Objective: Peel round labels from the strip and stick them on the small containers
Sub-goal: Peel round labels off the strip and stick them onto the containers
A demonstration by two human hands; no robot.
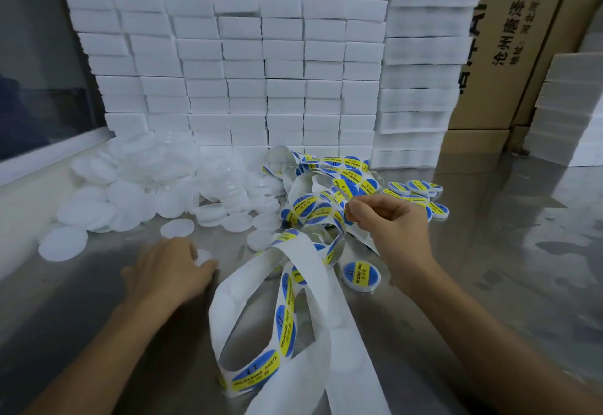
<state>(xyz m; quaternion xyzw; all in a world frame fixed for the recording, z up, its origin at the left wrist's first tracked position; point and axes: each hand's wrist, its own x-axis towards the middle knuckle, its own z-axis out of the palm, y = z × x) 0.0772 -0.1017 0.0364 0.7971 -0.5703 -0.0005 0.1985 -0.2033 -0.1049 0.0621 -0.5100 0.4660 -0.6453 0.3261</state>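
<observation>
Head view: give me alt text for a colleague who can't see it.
Right hand pinches a blue-and-yellow round label on the tangled white paper label strip, while the left hand grips a small white plastic container on the steel table. Unlabelled white containers pile behind.

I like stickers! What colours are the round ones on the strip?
The round labels are blue with a yellow band of dark writing; the head view shows them best.
</observation>
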